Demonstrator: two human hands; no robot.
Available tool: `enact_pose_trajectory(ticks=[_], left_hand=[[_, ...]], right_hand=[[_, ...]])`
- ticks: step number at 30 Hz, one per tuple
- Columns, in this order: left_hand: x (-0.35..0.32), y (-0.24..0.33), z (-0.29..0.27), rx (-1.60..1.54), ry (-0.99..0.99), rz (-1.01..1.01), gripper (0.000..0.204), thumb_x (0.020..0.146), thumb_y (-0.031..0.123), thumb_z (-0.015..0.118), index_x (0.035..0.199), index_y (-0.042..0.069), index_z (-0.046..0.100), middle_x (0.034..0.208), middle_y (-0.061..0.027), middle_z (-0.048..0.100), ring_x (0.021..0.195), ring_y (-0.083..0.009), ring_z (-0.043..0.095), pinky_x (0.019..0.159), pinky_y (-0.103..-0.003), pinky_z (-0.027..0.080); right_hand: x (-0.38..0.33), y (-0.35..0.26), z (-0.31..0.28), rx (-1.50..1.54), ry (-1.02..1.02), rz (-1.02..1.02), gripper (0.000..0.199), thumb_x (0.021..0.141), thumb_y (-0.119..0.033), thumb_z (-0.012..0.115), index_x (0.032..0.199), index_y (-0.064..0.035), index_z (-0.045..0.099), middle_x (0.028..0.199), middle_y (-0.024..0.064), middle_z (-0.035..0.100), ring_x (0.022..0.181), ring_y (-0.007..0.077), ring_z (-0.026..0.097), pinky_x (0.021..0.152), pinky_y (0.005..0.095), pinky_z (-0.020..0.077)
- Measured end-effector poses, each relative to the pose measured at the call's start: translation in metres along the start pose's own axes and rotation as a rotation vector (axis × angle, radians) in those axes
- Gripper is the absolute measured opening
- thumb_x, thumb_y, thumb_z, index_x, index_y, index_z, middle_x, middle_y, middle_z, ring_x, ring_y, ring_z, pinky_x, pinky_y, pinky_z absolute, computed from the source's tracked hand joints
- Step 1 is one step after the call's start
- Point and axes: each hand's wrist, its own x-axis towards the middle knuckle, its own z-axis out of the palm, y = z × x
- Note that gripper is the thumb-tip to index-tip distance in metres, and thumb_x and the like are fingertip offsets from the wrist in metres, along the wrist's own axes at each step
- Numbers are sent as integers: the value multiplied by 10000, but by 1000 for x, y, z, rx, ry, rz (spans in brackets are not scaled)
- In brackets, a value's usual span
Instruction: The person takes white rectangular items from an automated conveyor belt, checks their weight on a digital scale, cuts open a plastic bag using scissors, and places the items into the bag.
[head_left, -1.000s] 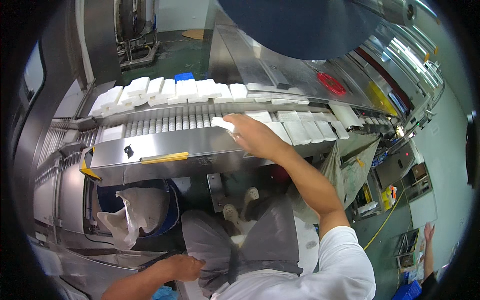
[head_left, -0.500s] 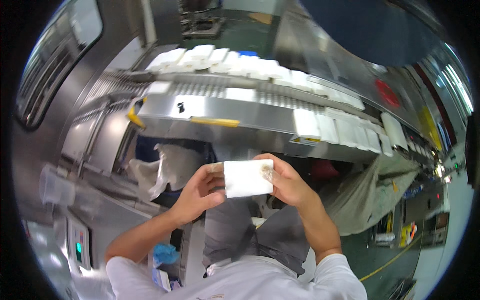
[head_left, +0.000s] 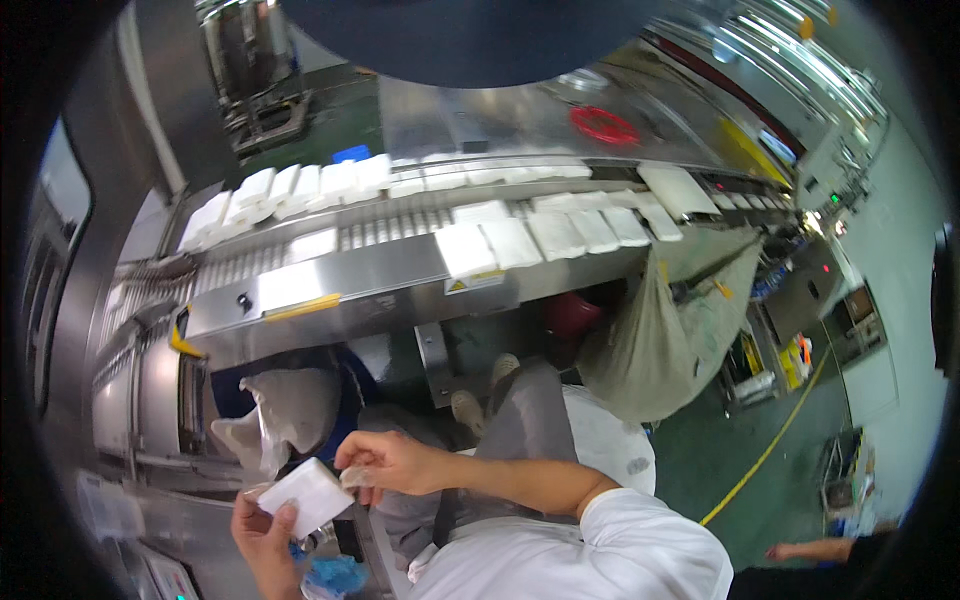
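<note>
A flat white rectangular pack (head_left: 308,500), like a stack of folded tissue, is tilted in my left hand (head_left: 262,535), with the thumb across its face and the fingers beneath. My right hand (head_left: 395,465) is curled at the pack's upper right corner. Its thumb and fingers are drawn together around a small pale, wrinkled bit, perhaps a fingertip cover; whether they touch the pack I cannot tell. Similar white packs (head_left: 505,243) lie in a row along the near edge of the roller conveyor (head_left: 375,230) ahead of me, and more line its far side.
Below the conveyor, a dark blue bin (head_left: 350,385) holds a crumpled pale bag (head_left: 290,410). A grey-green cloth (head_left: 665,335) hangs at the conveyor's right. Crumpled blue plastic (head_left: 335,575) lies by my left arm. Another person's hand (head_left: 790,552) reaches in at lower right.
The pack has moved left and down, from between both hands to my left hand. My right hand has come off its face to its corner. The view has turned right.
</note>
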Motion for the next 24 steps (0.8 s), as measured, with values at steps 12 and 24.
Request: enact_pose_trajectory(ticks=[12, 24], left_hand=[[-88, 1, -305, -14, 1067, 104, 241, 945, 234, 761, 981, 21, 655, 822, -21, 616, 701, -105, 568, 594, -269, 452], [-94, -27, -476, 296, 1187, -195, 449, 865, 386, 836, 917, -45, 720, 785, -71, 628, 681, -165, 619, 611, -303, 559]], right_hand=[[-77, 178, -110, -107, 580, 310, 274, 1084, -279, 536, 1111, -15, 605, 890, 128, 714, 666, 177, 685, 569, 309, 593], [-80, 322, -277, -242, 586, 373, 309, 1054, -355, 577, 1056, -48, 600, 861, 85, 689, 691, 188, 679, 597, 334, 593]])
